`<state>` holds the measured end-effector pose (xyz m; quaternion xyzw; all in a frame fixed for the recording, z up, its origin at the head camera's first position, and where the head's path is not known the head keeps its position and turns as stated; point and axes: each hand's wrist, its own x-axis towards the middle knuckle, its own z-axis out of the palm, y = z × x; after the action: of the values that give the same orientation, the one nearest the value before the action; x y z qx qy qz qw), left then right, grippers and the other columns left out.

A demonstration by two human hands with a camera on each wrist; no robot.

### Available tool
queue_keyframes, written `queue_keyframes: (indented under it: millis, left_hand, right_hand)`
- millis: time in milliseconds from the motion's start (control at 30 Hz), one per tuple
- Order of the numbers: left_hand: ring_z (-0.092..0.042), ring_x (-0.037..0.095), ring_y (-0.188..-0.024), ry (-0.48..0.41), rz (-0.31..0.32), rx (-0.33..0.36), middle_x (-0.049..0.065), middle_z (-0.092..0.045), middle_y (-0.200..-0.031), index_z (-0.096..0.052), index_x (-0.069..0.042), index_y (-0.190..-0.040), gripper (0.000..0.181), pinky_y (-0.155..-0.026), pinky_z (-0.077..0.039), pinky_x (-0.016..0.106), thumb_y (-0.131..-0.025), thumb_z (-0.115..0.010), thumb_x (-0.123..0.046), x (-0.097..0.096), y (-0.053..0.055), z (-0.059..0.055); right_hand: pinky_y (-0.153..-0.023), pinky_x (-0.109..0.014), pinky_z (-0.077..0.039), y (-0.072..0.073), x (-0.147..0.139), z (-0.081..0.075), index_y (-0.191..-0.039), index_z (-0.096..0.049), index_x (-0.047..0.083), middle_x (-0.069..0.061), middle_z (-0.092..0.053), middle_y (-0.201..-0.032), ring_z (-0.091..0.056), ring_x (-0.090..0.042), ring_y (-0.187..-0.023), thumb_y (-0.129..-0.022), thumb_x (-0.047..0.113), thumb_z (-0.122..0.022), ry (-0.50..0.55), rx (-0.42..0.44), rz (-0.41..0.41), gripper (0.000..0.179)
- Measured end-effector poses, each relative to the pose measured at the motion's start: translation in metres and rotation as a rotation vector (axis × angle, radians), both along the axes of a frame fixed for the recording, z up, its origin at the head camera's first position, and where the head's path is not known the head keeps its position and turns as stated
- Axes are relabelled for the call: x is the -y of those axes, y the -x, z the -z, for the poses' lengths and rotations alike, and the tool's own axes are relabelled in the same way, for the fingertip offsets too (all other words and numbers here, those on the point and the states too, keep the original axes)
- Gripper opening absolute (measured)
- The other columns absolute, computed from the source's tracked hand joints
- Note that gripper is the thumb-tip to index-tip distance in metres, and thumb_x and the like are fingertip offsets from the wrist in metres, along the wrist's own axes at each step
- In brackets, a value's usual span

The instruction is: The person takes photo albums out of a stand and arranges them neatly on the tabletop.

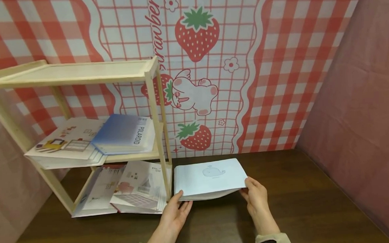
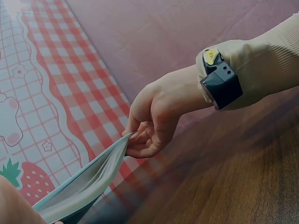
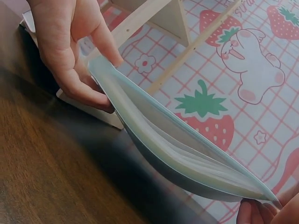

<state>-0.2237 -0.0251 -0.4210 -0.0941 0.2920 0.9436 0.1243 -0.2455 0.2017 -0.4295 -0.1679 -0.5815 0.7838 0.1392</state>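
Observation:
A pale blue photo album (image 1: 214, 175) with a small whale drawing on its cover is held level, just above the dark table. My left hand (image 1: 175, 217) grips its near left corner, thumb on the cover and fingers underneath. At the near right corner, my right hand (image 1: 259, 201) pinches the album between thumb and fingers. Seen edge-on in the right wrist view, the album (image 3: 173, 154) bows downward and its covers part around the pages. The left wrist view shows the right hand (image 2: 156, 114) holding the far end; only part of the left hand (image 2: 16, 203) shows there.
A wooden shelf rack (image 1: 152, 98) stands close on the left. Its middle tier bears a blue POLAROID album (image 1: 122, 132) and a white illustrated album (image 1: 71, 139). More albums (image 1: 140, 186) lie on the bottom tier. Behind hangs a strawberry-print cloth (image 1: 262, 96); brown tabletop (image 1: 304, 200) stretches right.

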Motion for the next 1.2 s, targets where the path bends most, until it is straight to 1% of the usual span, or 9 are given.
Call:
queue_keyframes:
  millis: [167,333,433,567,667,733,900,1067,1200]
  left_hand:
    - [0.007,0.037,-0.125,0.035,-0.005,0.004,0.025,0.021,-0.134,0.020,0.001,-0.130,0.076,-0.100,-0.022,0.035,-0.089,-0.042,-0.014,0.001,-0.001,0.002]
    - [0.006,0.038,-0.124,0.055,-0.016,0.007,0.027,0.020,-0.133,0.019,0.003,-0.129,0.076,-0.100,-0.022,0.036,-0.089,-0.042,-0.017,0.000,-0.001,0.004]
    - [0.005,0.037,-0.125,0.050,-0.029,-0.012,0.028,0.018,-0.133,0.018,0.005,-0.129,0.073,-0.101,-0.020,0.036,-0.090,-0.039,-0.017,0.001,0.000,0.005]
    - [0.005,0.036,-0.125,0.032,-0.006,-0.053,0.030,0.015,-0.133,0.015,0.009,-0.128,0.063,-0.102,-0.016,0.035,-0.092,-0.031,-0.015,0.002,0.000,0.006]
    - [0.005,0.034,-0.125,0.012,0.007,-0.086,0.031,0.014,-0.133,0.014,0.012,-0.127,0.058,-0.103,-0.012,0.034,-0.093,-0.026,-0.013,0.001,0.002,0.007]
    - [0.007,0.034,-0.125,0.004,0.005,-0.096,0.031,0.016,-0.132,0.016,0.012,-0.126,0.057,-0.103,-0.010,0.034,-0.093,-0.023,-0.012,0.001,0.003,0.007]
    - [0.010,0.039,-0.123,0.027,0.002,-0.057,0.033,0.020,-0.130,0.021,0.010,-0.126,0.056,-0.102,-0.010,0.039,-0.093,-0.018,-0.013,0.000,0.002,0.007]
    - [0.002,0.045,-0.122,0.042,0.011,-0.002,0.036,0.018,-0.129,0.020,0.003,-0.129,0.055,-0.099,-0.018,0.046,-0.094,-0.016,-0.019,0.000,-0.002,0.005]
    - [0.003,0.046,-0.121,0.042,0.014,0.004,0.039,0.018,-0.127,0.025,0.006,-0.126,0.055,-0.101,-0.015,0.043,-0.093,-0.014,-0.016,0.000,-0.003,0.002]
  right_hand:
    - [-0.073,-0.023,-0.043,-0.006,0.007,-0.009,-0.121,-0.030,-0.015,-0.017,-0.040,-0.108,-0.049,-0.007,-0.079,-0.091,0.015,-0.036,-0.045,0.026,-0.036,0.043]
    - [-0.076,-0.026,-0.043,-0.005,0.007,-0.007,-0.120,-0.032,-0.015,-0.014,-0.044,-0.103,-0.050,-0.007,-0.078,-0.090,0.016,-0.038,-0.050,0.035,-0.028,0.043]
    - [-0.084,-0.031,-0.041,-0.005,0.008,-0.006,-0.122,-0.030,-0.014,-0.018,-0.042,-0.111,-0.051,-0.014,-0.089,-0.091,0.016,-0.038,-0.047,0.044,-0.048,0.044]
    - [-0.091,-0.036,-0.035,-0.008,0.010,-0.008,-0.125,-0.025,-0.015,-0.026,-0.032,-0.123,-0.042,-0.023,-0.105,-0.091,0.013,-0.035,-0.021,0.059,-0.088,0.044]
    - [-0.091,-0.036,-0.034,-0.008,0.009,-0.006,-0.124,-0.025,-0.016,-0.026,-0.031,-0.124,-0.041,-0.024,-0.106,-0.091,0.011,-0.035,-0.008,0.052,-0.100,0.044]
    - [-0.090,-0.037,-0.036,-0.005,0.006,0.001,-0.123,-0.026,-0.017,-0.028,-0.033,-0.121,-0.043,-0.025,-0.104,-0.091,0.011,-0.035,-0.003,0.025,-0.110,0.044]
    - [-0.091,-0.039,-0.035,0.000,0.005,0.010,-0.123,-0.025,-0.017,-0.030,-0.032,-0.122,-0.044,-0.023,-0.103,-0.092,0.009,-0.029,-0.014,0.001,-0.132,0.041]
    - [-0.094,-0.039,-0.031,0.000,0.008,0.009,-0.126,-0.020,-0.015,-0.028,-0.028,-0.126,-0.037,-0.024,-0.109,-0.090,0.003,-0.023,-0.010,0.037,-0.150,0.041]
    - [-0.094,-0.041,-0.029,-0.002,0.011,0.002,-0.125,-0.019,-0.018,-0.032,-0.026,-0.126,-0.033,-0.031,-0.113,-0.088,-0.001,-0.023,-0.019,0.018,-0.143,0.041]
